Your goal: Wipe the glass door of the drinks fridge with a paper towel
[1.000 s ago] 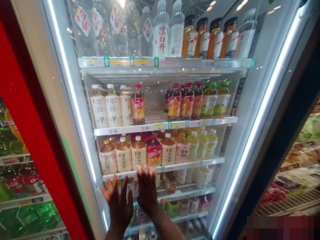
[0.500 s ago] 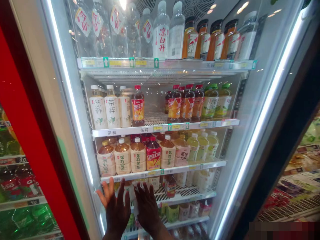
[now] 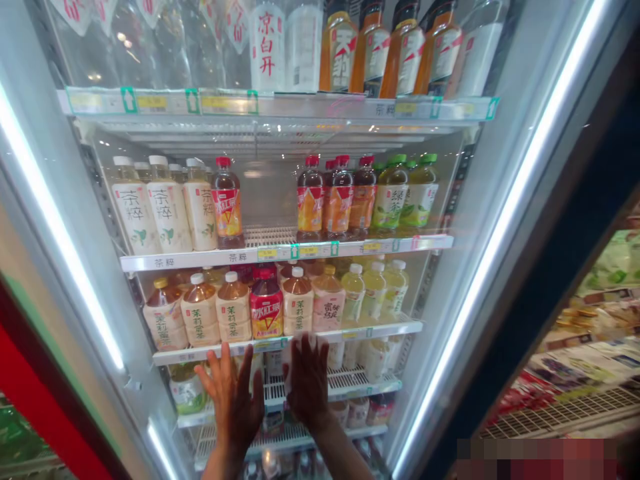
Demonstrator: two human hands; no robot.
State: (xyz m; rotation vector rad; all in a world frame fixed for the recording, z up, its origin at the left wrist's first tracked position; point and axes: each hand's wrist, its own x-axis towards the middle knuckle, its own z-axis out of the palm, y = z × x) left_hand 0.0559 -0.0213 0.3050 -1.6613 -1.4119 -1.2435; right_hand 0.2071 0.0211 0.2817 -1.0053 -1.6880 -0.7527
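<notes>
My left hand [image 3: 231, 393] is raised in front of the drinks cooler, fingers stretched and spread, with nothing in it. Beside it my right hand [image 3: 309, 380] also stands open, palm forward, with a pale blur at its fingertips that I cannot make out. Behind both hands runs a white shelf edge [image 3: 345, 331] carrying large tea bottles. A red-labelled iced tea bottle [image 3: 267, 307] stands just above the gap between my hands, flanked by a cream-labelled tea bottle [image 3: 299, 300]. Whether my fingers touch a glass pane cannot be told.
Higher up, a shelf holds white-labelled tea bottles [image 3: 167, 207] and green tea bottles [image 3: 390, 197]. Water bottles [image 3: 267, 50] line the top shelf. Bright light strips [image 3: 505, 227] run down both sides. A dark frame [image 3: 545, 267] borders the right, with packaged goods [image 3: 570, 367] beyond.
The view has come closer to the cooler and its shelves have shifted left in the picture. My right hand has moved up and to the right, farther from my left hand.
</notes>
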